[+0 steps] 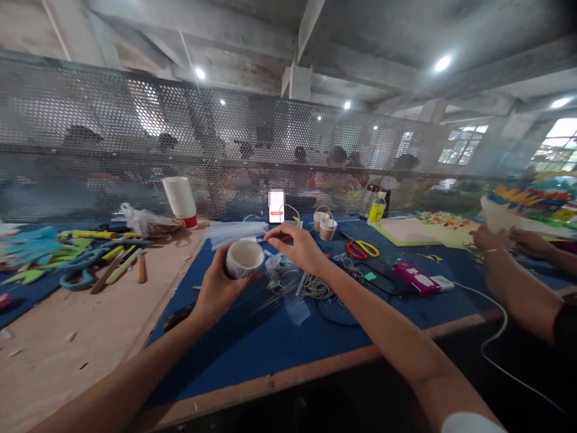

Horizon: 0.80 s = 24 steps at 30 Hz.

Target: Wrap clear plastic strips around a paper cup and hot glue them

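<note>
A white cup (246, 258) is in my left hand (215, 290), its fingers and thumb wrapped round the outside. The cup is tilted so that its open mouth faces me. My right hand (301, 248) hovers just right of the cup, apart from it, with thumb and forefinger brought together in a pinch. Whatever lies between those fingertips is too small to make out. Below the right hand, a tangle of grey-white cord (319, 287) and some clear plastic strips (297, 310) lie on the blue tabletop (252, 349).
Stacked paper cups (179, 201), a phone (276, 207) and small handled cups (327, 228) stand at the back. Scissors (363, 249) and a magenta box (415, 278) lie right. Tools (119, 264) lie left. Another person's hands (493, 239) hold paper at far right.
</note>
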Tool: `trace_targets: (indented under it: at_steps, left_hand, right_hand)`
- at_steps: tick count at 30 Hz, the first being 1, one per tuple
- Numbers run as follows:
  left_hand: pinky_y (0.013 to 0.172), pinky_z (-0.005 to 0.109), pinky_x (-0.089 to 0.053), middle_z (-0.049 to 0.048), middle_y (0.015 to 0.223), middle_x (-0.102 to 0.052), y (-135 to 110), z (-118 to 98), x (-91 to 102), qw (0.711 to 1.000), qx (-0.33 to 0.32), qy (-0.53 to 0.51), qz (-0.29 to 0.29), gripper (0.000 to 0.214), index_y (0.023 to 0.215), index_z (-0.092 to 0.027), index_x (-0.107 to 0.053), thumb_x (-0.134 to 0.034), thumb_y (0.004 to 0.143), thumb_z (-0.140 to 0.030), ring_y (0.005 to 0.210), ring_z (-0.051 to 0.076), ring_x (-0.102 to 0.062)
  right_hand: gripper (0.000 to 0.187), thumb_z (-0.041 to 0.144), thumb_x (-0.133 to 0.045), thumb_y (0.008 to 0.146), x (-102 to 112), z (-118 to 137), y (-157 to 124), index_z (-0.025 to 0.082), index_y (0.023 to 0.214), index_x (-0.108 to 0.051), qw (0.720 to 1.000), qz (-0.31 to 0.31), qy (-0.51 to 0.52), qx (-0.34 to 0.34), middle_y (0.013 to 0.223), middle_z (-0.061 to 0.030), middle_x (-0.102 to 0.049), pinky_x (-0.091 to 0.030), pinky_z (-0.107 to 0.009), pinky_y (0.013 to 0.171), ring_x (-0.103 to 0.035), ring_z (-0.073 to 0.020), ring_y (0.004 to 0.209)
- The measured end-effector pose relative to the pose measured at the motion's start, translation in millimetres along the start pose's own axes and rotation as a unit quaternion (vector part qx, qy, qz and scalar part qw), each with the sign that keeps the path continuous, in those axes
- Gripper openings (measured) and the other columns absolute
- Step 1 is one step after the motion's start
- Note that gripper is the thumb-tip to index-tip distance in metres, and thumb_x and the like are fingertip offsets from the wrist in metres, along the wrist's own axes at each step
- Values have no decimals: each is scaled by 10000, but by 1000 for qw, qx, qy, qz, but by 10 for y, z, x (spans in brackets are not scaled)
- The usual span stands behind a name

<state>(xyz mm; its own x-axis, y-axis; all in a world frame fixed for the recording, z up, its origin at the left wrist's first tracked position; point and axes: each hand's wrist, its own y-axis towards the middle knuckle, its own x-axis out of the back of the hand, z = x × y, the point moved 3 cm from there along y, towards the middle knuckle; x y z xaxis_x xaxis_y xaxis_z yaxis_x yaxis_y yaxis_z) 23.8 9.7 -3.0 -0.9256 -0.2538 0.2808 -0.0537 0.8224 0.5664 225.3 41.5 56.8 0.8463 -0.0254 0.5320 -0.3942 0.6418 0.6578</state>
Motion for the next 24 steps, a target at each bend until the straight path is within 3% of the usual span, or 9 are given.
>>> trace_targets:
  at_steps: [3,6,15,24]
  left_hand:
    - [898,368,-511,51,1114,-662,-21,-6,-31,1000,-7,4,16,677,1247,-238,-538,-831,648,-351,1002,253,-641]
    - [905,359,-515,51,1126,-661,-29,-33,-47,999,-17,0,31,679,1251,-231,-530,-823,648,-338,1006,240,-645]
    - [882,344,-532,47,1096,-672,-32,-54,-42,999,-7,-22,45,650,1229,-212,-535,-815,656,-335,976,224,-656]
    - [870,366,-537,50,1069,-672,-30,-85,-50,998,14,-40,42,633,1205,-204,-541,-809,645,-322,959,233,-655]
  right_hand:
    - [260,112,-501,973,11,233,-164,230,1117,-682,989,13,-111,101,1125,-61,-646,-496,-348,954,-600,-169,1072]
    - [352,60,-477,966,-40,285,-240,242,1209,-656,964,33,-221,145,1190,-79,-600,-470,-386,965,-548,-200,1130]
    - [342,71,-467,979,-104,269,-270,211,1245,-631,919,82,-351,161,1230,-107,-562,-418,-396,915,-496,-227,1095]
    - [312,64,-490,954,-117,347,-291,210,1169,-663,910,97,-368,163,1232,-111,-569,-401,-425,902,-488,-254,1084]
